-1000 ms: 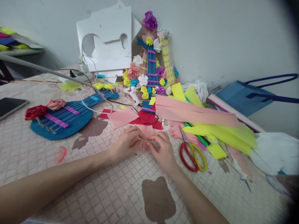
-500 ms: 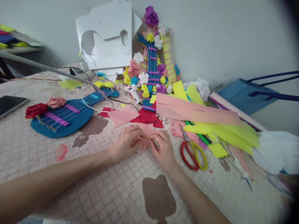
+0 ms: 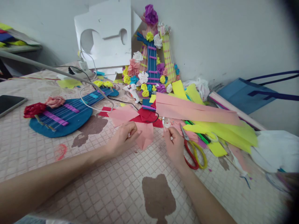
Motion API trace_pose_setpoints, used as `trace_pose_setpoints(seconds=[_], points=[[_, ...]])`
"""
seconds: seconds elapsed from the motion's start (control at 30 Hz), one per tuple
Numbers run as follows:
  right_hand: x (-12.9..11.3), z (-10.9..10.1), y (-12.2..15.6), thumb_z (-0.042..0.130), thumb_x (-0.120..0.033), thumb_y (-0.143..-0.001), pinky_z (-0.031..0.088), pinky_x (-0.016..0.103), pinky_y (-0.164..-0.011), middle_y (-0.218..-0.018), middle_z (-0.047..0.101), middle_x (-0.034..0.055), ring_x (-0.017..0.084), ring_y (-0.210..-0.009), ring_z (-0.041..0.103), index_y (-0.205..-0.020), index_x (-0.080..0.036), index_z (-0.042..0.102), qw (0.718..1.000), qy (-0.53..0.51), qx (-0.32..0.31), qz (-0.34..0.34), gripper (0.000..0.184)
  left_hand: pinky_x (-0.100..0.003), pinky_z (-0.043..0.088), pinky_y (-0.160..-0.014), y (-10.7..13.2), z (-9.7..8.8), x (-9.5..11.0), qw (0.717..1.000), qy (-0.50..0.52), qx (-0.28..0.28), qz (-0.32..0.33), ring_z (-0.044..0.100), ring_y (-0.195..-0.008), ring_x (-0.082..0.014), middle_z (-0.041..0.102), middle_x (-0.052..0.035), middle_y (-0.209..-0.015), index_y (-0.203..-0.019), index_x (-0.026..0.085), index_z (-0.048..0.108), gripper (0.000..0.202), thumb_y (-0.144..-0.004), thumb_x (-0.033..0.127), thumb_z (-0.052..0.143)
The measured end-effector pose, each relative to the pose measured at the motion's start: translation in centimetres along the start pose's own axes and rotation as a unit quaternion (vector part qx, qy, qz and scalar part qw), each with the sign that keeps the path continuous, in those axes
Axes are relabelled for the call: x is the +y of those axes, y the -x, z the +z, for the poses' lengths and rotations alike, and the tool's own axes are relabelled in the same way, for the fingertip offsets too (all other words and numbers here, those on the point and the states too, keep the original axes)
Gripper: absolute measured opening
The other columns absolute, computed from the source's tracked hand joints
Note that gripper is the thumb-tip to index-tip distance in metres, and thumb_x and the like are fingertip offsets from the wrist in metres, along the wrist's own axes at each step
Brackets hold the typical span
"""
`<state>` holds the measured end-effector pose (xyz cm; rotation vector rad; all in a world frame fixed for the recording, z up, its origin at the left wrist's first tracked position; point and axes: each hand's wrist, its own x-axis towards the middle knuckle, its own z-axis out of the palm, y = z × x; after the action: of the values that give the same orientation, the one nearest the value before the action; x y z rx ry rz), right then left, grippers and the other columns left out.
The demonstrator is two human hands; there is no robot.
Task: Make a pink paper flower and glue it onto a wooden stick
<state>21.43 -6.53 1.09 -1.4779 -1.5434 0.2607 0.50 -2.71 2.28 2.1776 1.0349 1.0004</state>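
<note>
Your left hand (image 3: 125,138), near the middle of the frame, is loosely curled, thumb close to the forefinger; you can't tell from here whether it grips anything. Your right hand (image 3: 174,143), just right of centre, has its fingers bent in, and whether something small is pinched there can't be told. The pink paper (image 3: 145,137) lies on the table (image 3: 112,189) at mid-frame, between your hands. Scissors (image 3: 186,137) sit just right of your right hand.

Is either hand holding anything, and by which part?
Cannot tell: the left hand and the right hand are both curled, but no held thing shows clearly in either.
</note>
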Motion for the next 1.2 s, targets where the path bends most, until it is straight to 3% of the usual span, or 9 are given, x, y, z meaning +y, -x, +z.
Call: trace_pose_setpoints(seconds=[0.1, 0.17, 0.3, 0.43, 0.63, 0.87, 1.07, 1.2], points=[[0.2, -0.3, -0.1, 0.05, -0.024, -0.085, 0.039, 0.026, -0.061, -0.073, 0.052, -0.0007, 0.014, -0.066, 0.049, -0.073, -0.021, 0.049, 1.0, -0.02, -0.017, -0.001, 0.013, -0.025, 0.032, -0.053, -0.5, -0.9, -0.3, 0.999, -0.021, -0.018, -0.028, 0.039, -0.053, -0.0105, 0.039, 0.003, -0.057, -0.06, 0.018, 0.037, 0.038, -0.095, 0.031, 0.029], [-0.2, -0.4, 0.0, 0.052, -0.021, -0.083, 0.041, 0.026, -0.061, -0.079, 0.056, 0.0004, 0.014, -0.068, 0.051, -0.081, -0.02, 0.053, 0.997, -0.041, -0.058, -0.014, 0.003, -0.025, 0.033, -0.054, -0.7, -1.3, -0.6, 0.999, -0.022, -0.047, -0.012, 0.041, -0.055, -0.0102, 0.043, 0.0023, -0.058, -0.062, 0.017, 0.041, 0.037, -0.095, 0.029, 0.029], [-1.0, -0.2, 0.4, 0.051, -0.016, -0.083, 0.04, 0.024, -0.059, -0.074, 0.057, -0.0008, 0.013, -0.067, 0.053, -0.079, -0.02, 0.056, 0.978, -0.04, -0.201, -0.04, 0.008, -0.023, 0.039, -0.061, -0.6, -0.9, -0.8, 0.992, -0.018, -0.114, 0.05, 0.049, -0.066, -0.0114, 0.055, -0.0007, -0.073, -0.073, 0.016, 0.053, 0.012, -0.084, 0.018, 0.048], [-1.1, 0.6, 1.0, 0.052, -0.008, -0.079, 0.043, 0.027, -0.071, -0.083, 0.06, 0.0003, 0.015, -0.08, 0.056, -0.081, -0.021, 0.059, 0.964, -0.003, -0.26, -0.062, 0.015, -0.024, 0.041, -0.066, -0.1, 0.3, -1.2, 0.987, -0.033, -0.137, 0.08, 0.052, -0.072, -0.013, 0.058, -0.0022, -0.079, -0.08, 0.016, 0.058, 0.009, -0.077, 0.009, 0.052], [-1.1, 1.1, 1.2, 0.052, -0.005, -0.079, 0.043, 0.028, -0.074, -0.085, 0.058, 0.0008, 0.015, -0.083, 0.055, -0.08, -0.021, 0.057, 0.962, 0.049, -0.259, -0.07, 0.017, -0.025, 0.042, -0.068, 0.1, 0.9, -1.8, 0.983, -0.061, -0.152, 0.08, 0.055, -0.075, -0.0138, 0.058, -0.003, -0.083, -0.082, 0.016, 0.06, 0.011, -0.078, 0.01, 0.053], [-1.6, 1.5, 1.8, 0.059, -0.014, -0.077, 0.046, 0.031, -0.075, -0.089, 0.056, 0.0025, 0.018, -0.086, 0.055, -0.084, -0.021, 0.054, 0.96, 0.099, -0.25, -0.075, 0.011, -0.027, 0.043, -0.069, 0.1, 0.9, -1.8, 0.983, -0.08, -0.151, 0.066, 0.056, -0.079, -0.0167, 0.058, -0.0038, -0.084, -0.084, 0.017, 0.059, 0.009, -0.075, 0.019, 0.061], [-1.8, 1.3, 1.9, 0.062, -0.022, -0.077, 0.046, 0.033, -0.078, -0.092, 0.055, 0.0035, 0.02, -0.09, 0.054, -0.086, -0.021, 0.053, 0.958, 0.083, -0.258, -0.089, 0.013, -0.027, 0.044, -0.072, 0.3, 0.8, -1.7, 0.982, -0.072, -0.158, 0.074, 0.057, -0.083, -0.0169, 0.059, -0.0034, -0.088, -0.087, 0.018, 0.059, 0.013, -0.073, 0.017, 0.06], [-1.1, 1.6, 1.6, 0.053, -0.021, -0.083, 0.046, 0.03, -0.07, -0.09, 0.055, 0.004, 0.016, -0.08, 0.055, -0.094, -0.02, 0.052, 0.98, 0.022, -0.194, -0.049, 0.011, -0.024, 0.044, -0.063, 0.1, 0.6, -1.6, 0.989, -0.031, -0.14, 0.048, 0.055, -0.073, -0.0136, 0.058, -0.002, -0.081, -0.084, 0.017, 0.058, 0.011, -0.073, 0.015, 0.058]])
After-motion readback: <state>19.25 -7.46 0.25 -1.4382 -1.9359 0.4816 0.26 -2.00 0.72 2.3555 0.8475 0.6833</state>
